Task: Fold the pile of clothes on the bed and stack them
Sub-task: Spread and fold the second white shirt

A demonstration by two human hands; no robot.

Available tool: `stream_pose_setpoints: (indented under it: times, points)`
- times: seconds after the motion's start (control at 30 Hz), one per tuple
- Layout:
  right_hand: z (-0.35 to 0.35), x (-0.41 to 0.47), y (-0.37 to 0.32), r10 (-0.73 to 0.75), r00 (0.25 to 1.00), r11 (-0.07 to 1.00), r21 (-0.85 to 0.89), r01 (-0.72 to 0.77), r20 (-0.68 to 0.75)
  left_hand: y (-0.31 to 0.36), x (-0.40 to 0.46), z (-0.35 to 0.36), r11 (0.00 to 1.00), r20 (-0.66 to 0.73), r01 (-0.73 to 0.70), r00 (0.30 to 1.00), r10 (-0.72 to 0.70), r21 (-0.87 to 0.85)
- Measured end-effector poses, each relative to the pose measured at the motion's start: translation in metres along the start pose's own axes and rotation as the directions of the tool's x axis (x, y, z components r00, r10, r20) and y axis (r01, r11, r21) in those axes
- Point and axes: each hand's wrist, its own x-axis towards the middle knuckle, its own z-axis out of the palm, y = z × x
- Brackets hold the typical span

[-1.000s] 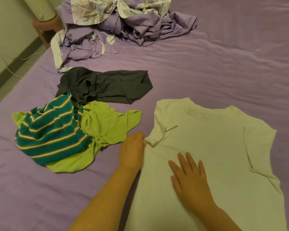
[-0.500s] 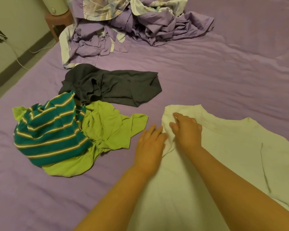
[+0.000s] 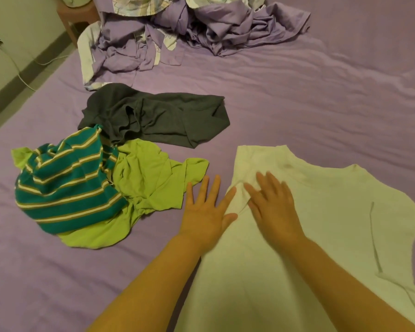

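Folding has barely begun: both hands, left hand (image 3: 205,212) and right hand (image 3: 272,203), flat with released grip, smooth the pale shirt (image 3: 321,224); at nine o'clock, the crumpled pile (image 3: 110,168) lies unfolded, nothing stacked.

Crumpled purple bedding (image 3: 201,37), heaped at the bed's far edge. Brown stool (image 3: 78,16), beside the bed's far left corner. White cable (image 3: 22,77), trailing across the floor (image 3: 22,92).
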Motion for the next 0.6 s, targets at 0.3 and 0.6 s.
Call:
stream_pose_setpoints:
  times: [0.3, 0.6]
  points:
    - [0.027, -0.227, -0.047, 0.135, 0.984, 0.991, 0.002, -0.136, 0.112, 0.065, -0.162, 0.025, 0.956, 0.116, -0.293, 0.95, 0.29, 0.004]
    - [0.023, -0.36, -0.078, 0.184, 0.931, 0.983, -0.049, -0.178, 0.316, 0.081, -0.252, 0.034, 0.867, 0.334, -0.489, 0.805, 0.491, -0.096]
